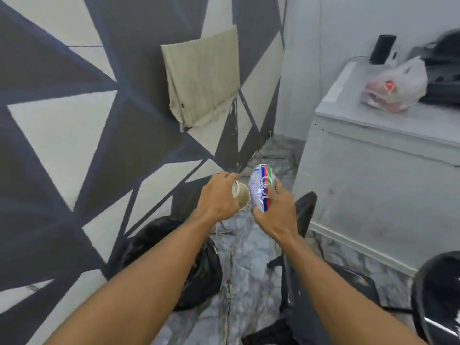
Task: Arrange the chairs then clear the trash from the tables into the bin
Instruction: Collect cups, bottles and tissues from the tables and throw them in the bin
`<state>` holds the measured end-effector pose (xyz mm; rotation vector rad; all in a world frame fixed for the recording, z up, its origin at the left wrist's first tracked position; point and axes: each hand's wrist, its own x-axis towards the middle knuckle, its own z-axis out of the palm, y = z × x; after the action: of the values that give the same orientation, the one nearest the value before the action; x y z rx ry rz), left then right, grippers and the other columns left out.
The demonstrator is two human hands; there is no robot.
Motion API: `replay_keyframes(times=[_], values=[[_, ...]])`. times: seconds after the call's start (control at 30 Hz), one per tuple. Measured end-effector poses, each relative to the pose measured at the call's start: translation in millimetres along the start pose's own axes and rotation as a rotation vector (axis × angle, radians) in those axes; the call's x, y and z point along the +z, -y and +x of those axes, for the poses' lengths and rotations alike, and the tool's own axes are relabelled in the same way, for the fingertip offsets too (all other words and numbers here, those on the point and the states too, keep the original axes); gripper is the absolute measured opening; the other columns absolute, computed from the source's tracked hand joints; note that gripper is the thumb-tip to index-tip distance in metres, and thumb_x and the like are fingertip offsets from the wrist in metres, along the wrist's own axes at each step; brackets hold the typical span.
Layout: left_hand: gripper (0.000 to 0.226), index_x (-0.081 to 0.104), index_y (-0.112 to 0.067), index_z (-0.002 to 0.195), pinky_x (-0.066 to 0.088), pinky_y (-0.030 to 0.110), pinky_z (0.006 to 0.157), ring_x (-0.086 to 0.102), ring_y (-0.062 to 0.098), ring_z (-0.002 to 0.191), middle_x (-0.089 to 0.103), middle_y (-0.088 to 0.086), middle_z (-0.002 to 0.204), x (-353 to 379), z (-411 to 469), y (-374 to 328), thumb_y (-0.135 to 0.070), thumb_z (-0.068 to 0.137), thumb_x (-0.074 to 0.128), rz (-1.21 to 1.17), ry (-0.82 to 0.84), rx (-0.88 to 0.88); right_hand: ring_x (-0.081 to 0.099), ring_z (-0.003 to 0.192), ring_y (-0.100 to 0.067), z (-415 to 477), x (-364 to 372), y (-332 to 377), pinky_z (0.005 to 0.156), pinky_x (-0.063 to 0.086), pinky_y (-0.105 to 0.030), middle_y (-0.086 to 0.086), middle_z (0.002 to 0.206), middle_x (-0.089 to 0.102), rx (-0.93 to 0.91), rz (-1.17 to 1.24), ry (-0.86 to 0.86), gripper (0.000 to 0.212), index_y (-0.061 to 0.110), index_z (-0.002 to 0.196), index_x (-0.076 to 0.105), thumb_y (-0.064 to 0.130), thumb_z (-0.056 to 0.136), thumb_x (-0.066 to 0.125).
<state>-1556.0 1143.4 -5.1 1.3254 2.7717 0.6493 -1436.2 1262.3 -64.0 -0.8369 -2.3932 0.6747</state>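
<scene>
crinkly wrapper (261, 189) in the right hand (273, 212) has big blue print that looks kinda like "100" running sideways, red, green and blue stripes beside it, fine print too blurry to read, red logo on the plastic bag (395, 88) unreadable too

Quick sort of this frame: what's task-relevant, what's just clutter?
In play:
- paper cup, in left hand
- crushed plastic bottle, in right hand
- black bin bag below, by the wall
- black chair

Lying about:
- white plastic bag on cabinet
- beige cloth on wall
</scene>
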Motion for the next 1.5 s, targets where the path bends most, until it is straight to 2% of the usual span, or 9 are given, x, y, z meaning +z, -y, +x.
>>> replay_keyframes(times=[0.17,0.47,0.6,0.8,0.93,1.03,1.27,1.4,1.5], values=[[0.070,0.052,-0.022,0.135,0.047,0.042,0.097,0.051,0.025,0.121,0.055,0.000,0.134,-18,-22,111,-0.032,0.070,0.076,0.030,0.012,-0.193,0.057,0.101,-0.025,9,94,67,0.084,0.055,-0.040,-0.002,0.131,0.054,-0.078,0.036,0.199,0.070,0.017,0.130,0.056,0.049,0.068,0.060],[0.076,0.047,-0.021,0.142,0.042,0.042,0.103,0.045,0.023,0.130,0.050,0.000,0.142,5,-61,242,-0.035,0.072,0.074,0.000,0.128,-0.537,0.061,0.099,-0.033,6,229,109,0.083,0.055,-0.039,-0.008,0.120,0.059,-0.147,-0.033,0.617,0.064,0.014,0.120,0.063,0.047,0.066,0.057],[0.078,0.045,-0.018,0.144,0.043,0.041,0.104,0.047,0.024,0.130,0.050,0.003,0.143,18,-48,285,-0.036,0.074,0.074,0.011,0.146,-0.659,0.062,0.096,-0.028,29,273,117,0.079,0.056,-0.035,-0.005,0.119,0.059,-0.160,-0.041,0.752,0.072,0.010,0.125,0.060,0.040,0.060,0.071],[0.080,0.042,-0.018,0.145,0.045,0.043,0.104,0.046,0.026,0.131,0.048,0.005,0.144,47,-16,329,-0.036,0.075,0.076,0.018,0.182,-0.792,0.058,0.106,-0.026,47,325,118,0.090,0.050,-0.032,-0.005,0.124,0.057,-0.080,0.036,0.879,0.081,0.012,0.133,0.050,0.043,0.065,0.082],[0.092,0.029,-0.019,0.150,0.042,0.048,0.104,0.037,0.030,0.135,0.037,0.006,0.149,69,-9,348,-0.033,0.074,0.078,0.064,0.302,-0.857,0.033,0.138,-0.035,42,365,94,0.110,0.035,-0.055,-0.006,0.145,0.041,-0.068,-0.212,1.102,0.108,0.025,0.144,0.034,0.073,0.054,0.068],[0.091,0.026,-0.017,0.152,0.042,0.050,0.104,0.036,0.032,0.136,0.036,0.007,0.151,81,-15,352,-0.032,0.077,0.074,0.033,0.341,-0.893,0.041,0.132,-0.031,41,365,76,0.106,0.042,-0.047,-0.008,0.137,0.051,-0.005,-0.314,1.241,0.089,0.018,0.138,0.047,0.058,0.062,0.070],[0.078,0.033,-0.014,0.148,0.044,0.049,0.104,0.042,0.031,0.133,0.043,0.009,0.146,70,-13,342,-0.026,0.080,0.068,0.004,0.326,-0.839,0.058,0.116,-0.031,63,335,89,0.096,0.051,-0.037,-0.014,0.124,0.063,0.032,-0.262,1.154,0.047,0.009,0.123,0.063,0.029,0.081,0.069],[0.070,0.041,-0.014,0.143,0.047,0.047,0.099,0.047,0.030,0.127,0.051,0.007,0.138,56,-10,318,-0.020,0.079,0.068,-0.018,0.294,-0.760,0.059,0.113,-0.032,62,306,105,0.093,0.051,-0.037,-0.014,0.118,0.067,-0.002,-0.175,1.026,0.039,0.011,0.117,0.066,0.022,0.079,0.067],[0.066,0.046,-0.016,0.141,0.048,0.046,0.098,0.049,0.029,0.125,0.054,0.005,0.136,47,-14,285,-0.019,0.079,0.068,-0.064,0.289,-0.639,0.063,0.100,-0.034,51,268,109,0.080,0.054,-0.038,-0.010,0.096,0.070,-0.012,-0.102,0.929,0.018,0.016,0.092,0.068,0.020,0.074,0.065]])
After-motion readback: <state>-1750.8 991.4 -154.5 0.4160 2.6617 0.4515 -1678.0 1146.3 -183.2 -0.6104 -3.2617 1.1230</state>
